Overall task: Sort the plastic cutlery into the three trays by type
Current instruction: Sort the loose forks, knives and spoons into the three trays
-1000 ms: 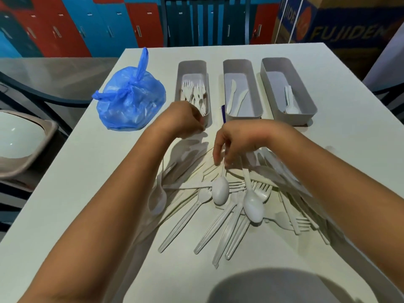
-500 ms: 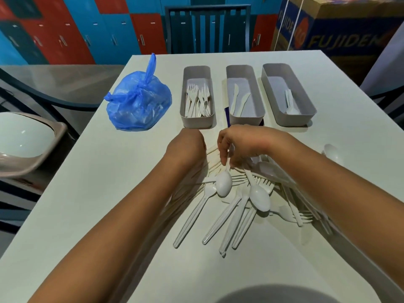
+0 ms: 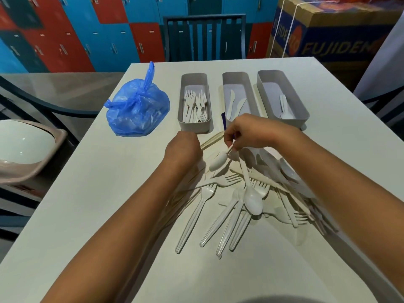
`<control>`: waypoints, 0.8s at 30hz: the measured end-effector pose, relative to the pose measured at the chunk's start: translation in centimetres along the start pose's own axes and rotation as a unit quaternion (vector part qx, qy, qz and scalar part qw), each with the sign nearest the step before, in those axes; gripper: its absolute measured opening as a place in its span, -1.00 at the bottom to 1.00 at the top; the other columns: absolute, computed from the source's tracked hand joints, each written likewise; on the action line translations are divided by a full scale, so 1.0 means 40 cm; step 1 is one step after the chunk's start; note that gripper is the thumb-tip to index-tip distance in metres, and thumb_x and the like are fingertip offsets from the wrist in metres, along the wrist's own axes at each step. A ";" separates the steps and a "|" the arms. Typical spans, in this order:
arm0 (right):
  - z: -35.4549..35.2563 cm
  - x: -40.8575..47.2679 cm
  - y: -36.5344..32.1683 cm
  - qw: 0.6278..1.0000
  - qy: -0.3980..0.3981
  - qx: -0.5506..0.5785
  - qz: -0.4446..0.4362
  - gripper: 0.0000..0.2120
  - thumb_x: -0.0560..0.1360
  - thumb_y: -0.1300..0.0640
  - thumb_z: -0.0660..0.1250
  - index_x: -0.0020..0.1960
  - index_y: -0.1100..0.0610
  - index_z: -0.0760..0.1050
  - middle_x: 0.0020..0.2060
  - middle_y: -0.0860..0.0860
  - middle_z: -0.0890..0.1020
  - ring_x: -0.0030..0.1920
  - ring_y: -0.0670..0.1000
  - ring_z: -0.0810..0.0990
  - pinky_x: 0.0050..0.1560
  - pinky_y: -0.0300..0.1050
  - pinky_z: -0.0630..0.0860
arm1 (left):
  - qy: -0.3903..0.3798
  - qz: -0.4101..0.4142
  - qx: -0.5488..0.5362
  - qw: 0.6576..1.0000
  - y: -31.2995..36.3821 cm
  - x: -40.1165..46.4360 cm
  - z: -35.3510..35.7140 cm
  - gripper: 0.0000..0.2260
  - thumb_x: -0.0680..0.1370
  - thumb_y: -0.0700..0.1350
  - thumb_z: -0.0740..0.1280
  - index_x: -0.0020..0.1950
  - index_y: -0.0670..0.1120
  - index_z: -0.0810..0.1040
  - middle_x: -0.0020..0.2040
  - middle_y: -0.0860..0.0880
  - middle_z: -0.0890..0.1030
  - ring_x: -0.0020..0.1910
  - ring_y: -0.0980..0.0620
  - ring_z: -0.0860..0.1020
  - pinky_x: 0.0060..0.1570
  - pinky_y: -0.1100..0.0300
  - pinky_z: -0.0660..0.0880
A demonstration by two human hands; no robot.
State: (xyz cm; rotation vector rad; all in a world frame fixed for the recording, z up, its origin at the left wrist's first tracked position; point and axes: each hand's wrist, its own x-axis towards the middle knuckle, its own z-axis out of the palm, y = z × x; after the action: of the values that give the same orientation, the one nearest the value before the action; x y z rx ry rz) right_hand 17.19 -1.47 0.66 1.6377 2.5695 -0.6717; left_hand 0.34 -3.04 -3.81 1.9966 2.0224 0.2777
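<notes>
Three grey trays in a row at the far side of the white desk (image 3: 65, 193): left tray (image 3: 195, 125) with a cluster of forks, too overlapped to count; middle tray (image 3: 240, 79) with two knives; right tray (image 3: 282, 76) with what looks like one or two spoons, hard to tell.

Right hand (image 3: 251, 132) above the near end of the middle tray, grip pinched on the handles of two spoons: short spoon (image 3: 218, 161) angled to the left, long spoon (image 3: 252, 202) hanging bowl-down over the pile.

Left hand (image 3: 183, 147) at the left edge of the pile, back toward the camera, fingers curled under and hidden; cannot tell whether that grip holds anything.

Loose cutlery pile (image 3: 229, 215) on the desk between the forearms and partly under the right one: forks, knives and spoons, four clear handles fanned toward the near edge, the rest too tangled to count.

One knotted blue plastic bag (image 3: 137, 110) just left of the left tray.
</notes>
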 end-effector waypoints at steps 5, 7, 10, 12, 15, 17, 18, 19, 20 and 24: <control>-0.019 -0.006 0.009 0.999 0.005 0.046 -0.012 -0.88 0.46 0.29 0.37 -0.14 0.08 0.55 -0.31 -0.13 0.51 -0.30 -0.16 0.46 -0.28 -0.28 0.38 | 0.033 -0.001 -0.064 0.997 0.004 0.014 -0.026 -0.82 0.51 -0.23 0.25 0.09 -0.17 0.55 0.01 -0.13 0.58 -0.08 -0.11 0.52 -0.17 0.17 0.38; -0.025 -0.007 0.012 0.997 -0.002 0.074 -0.019 -0.90 0.47 0.30 0.36 -0.09 0.12 0.56 -0.31 -0.13 0.51 -0.31 -0.17 0.44 -0.29 -0.30 0.36 | 0.055 -0.015 -0.102 0.993 0.010 0.023 -0.043 -0.80 0.54 -0.23 0.20 0.12 -0.16 0.52 -0.01 -0.10 0.55 -0.12 -0.07 0.46 -0.17 0.16 0.35; -0.037 -0.006 0.017 0.992 0.003 0.121 -0.026 -0.89 0.49 0.28 0.34 -0.10 0.08 0.53 -0.32 -0.15 0.52 -0.33 -0.18 0.44 -0.31 -0.35 0.36 | 0.079 -0.032 -0.176 0.981 0.023 0.044 -0.074 -0.79 0.58 -0.20 0.16 0.14 -0.17 0.51 0.01 -0.09 0.55 -0.09 -0.06 0.47 -0.18 0.19 0.34; -0.046 -0.003 0.020 0.988 0.028 0.152 -0.025 -0.86 0.51 0.27 0.31 -0.12 0.04 0.50 -0.29 -0.17 0.50 -0.29 -0.18 0.45 -0.29 -0.35 0.37 | 0.076 -0.038 -0.239 0.967 0.033 0.058 -0.095 -0.83 0.58 -0.21 0.18 0.10 -0.16 0.53 -0.04 -0.10 0.54 -0.09 -0.09 0.50 -0.22 0.22 0.37; -0.058 0.008 0.032 0.972 0.089 0.216 -0.007 -0.88 0.54 0.26 0.27 -0.05 0.06 0.49 -0.20 -0.15 0.50 -0.21 -0.15 0.47 -0.24 -0.30 0.41 | 0.055 -0.056 -0.378 0.923 0.049 0.089 -0.115 -0.83 0.51 -0.30 0.21 0.03 -0.11 0.50 -0.13 -0.13 0.58 -0.20 -0.08 0.57 -0.22 0.13 0.48; -0.065 0.018 0.045 0.963 0.133 0.235 0.010 -0.90 0.54 0.27 0.27 -0.01 0.10 0.49 -0.18 -0.11 0.50 -0.21 -0.14 0.47 -0.23 -0.29 0.42 | 0.050 -0.081 -0.426 0.900 0.061 0.115 -0.119 -0.74 0.47 -0.35 0.18 0.05 -0.07 0.47 -0.20 -0.09 0.58 -0.22 -0.05 0.57 -0.24 0.13 0.49; -0.068 0.024 0.052 0.957 0.151 0.245 0.019 -0.91 0.53 0.28 0.27 -0.02 0.12 0.49 -0.20 -0.09 0.49 -0.23 -0.12 0.47 -0.23 -0.28 0.43 | 0.049 -0.088 -0.442 0.891 0.070 0.126 -0.122 -0.70 0.46 -0.38 0.17 0.06 -0.05 0.45 -0.22 -0.07 0.57 -0.21 -0.05 0.57 -0.26 0.13 0.48; -0.071 0.031 0.061 0.950 0.170 0.259 0.034 -0.90 0.52 0.29 0.27 -0.03 0.12 0.48 -0.22 -0.06 0.49 -0.25 -0.10 0.46 -0.23 -0.26 0.43 | 0.049 -0.092 -0.451 0.886 0.078 0.137 -0.124 -0.67 0.45 -0.40 0.16 0.08 -0.04 0.44 -0.24 -0.05 0.54 -0.22 -0.04 0.58 -0.27 0.11 0.50; -0.074 0.036 0.070 0.942 0.192 0.272 0.051 -0.90 0.51 0.30 0.28 -0.04 0.12 0.48 -0.25 -0.04 0.48 -0.26 -0.07 0.46 -0.24 -0.23 0.43 | 0.046 -0.092 -0.456 0.884 0.087 0.144 -0.126 -0.64 0.45 -0.41 0.17 0.10 -0.03 0.44 -0.23 -0.04 0.53 -0.21 -0.03 0.58 -0.24 0.10 0.53; -0.105 0.053 0.116 0.910 0.277 0.278 0.135 -0.90 0.48 0.27 0.31 -0.05 0.10 0.49 -0.30 -0.01 0.49 -0.27 -0.04 0.47 -0.24 -0.19 0.45 | 0.010 -0.062 -0.462 0.885 0.127 0.185 -0.123 -0.62 0.43 -0.45 0.18 0.07 -0.04 0.55 -0.20 -0.06 0.58 -0.22 0.00 0.57 -0.07 0.10 0.57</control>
State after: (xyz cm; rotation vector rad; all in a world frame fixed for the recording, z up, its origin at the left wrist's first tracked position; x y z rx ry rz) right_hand 21.15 3.54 2.35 2.6438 2.5248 -1.1279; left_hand 3.50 4.77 2.00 1.2442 1.5380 1.0088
